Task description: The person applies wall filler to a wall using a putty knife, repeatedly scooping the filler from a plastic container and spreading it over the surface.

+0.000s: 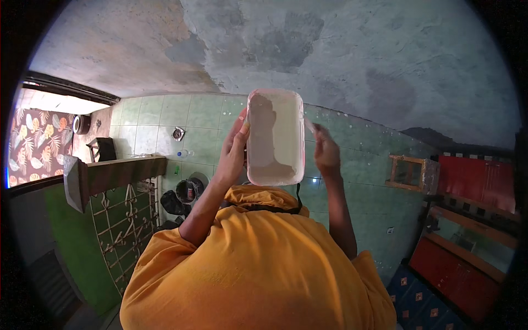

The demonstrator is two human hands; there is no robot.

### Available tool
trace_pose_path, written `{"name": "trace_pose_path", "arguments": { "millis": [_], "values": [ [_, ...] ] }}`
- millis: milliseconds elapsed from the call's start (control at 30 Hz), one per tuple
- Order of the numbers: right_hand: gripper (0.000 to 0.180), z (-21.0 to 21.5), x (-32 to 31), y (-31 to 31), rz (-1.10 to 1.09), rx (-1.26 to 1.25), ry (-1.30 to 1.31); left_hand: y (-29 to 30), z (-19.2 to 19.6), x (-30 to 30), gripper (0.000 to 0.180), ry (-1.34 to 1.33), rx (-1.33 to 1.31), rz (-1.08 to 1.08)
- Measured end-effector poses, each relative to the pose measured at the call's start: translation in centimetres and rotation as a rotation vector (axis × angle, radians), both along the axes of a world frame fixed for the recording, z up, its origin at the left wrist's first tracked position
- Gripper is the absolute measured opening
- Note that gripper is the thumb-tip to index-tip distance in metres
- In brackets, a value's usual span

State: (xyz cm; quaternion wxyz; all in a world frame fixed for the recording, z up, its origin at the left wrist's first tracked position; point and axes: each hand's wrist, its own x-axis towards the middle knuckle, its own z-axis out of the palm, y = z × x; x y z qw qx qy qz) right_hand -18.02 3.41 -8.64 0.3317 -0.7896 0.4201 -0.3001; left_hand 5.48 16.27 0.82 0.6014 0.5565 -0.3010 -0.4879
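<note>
Green tiles (357, 157) and a patchy wall (264, 44) surround a raised tub (302, 148).
Head view: held before the orange shirt (258, 269), the tub is gripped at its left side by the left hand (235, 152), thumb showing, other fingers mostly hidden; whether the darker band inside is shadow or wet matter is unclear. Just beside the right edge, the right hand (327, 150) is blurred, next to a pale strip (309, 125); I cannot tell whether it grasps that.
</note>
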Motion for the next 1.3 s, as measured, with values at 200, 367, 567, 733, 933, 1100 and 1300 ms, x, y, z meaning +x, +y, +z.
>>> {"name": "trace_pose_path", "arguments": {
  "millis": [200, 367, 567, 733, 933, 1100, 1300],
  "values": [
    [0.024, 12.2, -2.1, -2.2, -0.107, 0.166, -0.213, -1.4, 1.7, 0.5, 0.062, -0.106, -0.097, -0.002],
    [0.028, 16.9, -1.3, -2.7, 0.019, -0.030, -0.081, -2.2, 2.9, 2.2, 0.061, -0.250, -0.043, -0.085],
    [0.033, 19.3, 0.3, -3.1, 0.110, -0.325, 0.265, -2.8, 5.1, 3.0, 0.074, -0.423, 0.054, -0.245],
    [0.034, 18.9, 1.0, -3.9, 0.209, -0.169, 0.299, -3.8, 5.6, 3.7, 0.079, -0.602, 0.039, -0.358],
    [0.033, 17.2, 1.2, -4.6, 0.256, -0.084, 0.278, -5.7, 4.7, 4.1, 0.081, -0.659, 0.036, -0.357],
    [0.035, 15.4, 1.9, -3.8, 0.303, 0.106, 0.228, -6.7, 3.0, 4.0, 0.072, -0.689, 0.040, -0.310],
    [0.041, 12.5, 2.7, -2.1, 0.406, 0.310, 0.172, -7.4, 1.6, 3.8, 0.068, -0.711, 0.069, -0.350]
  ]
}}
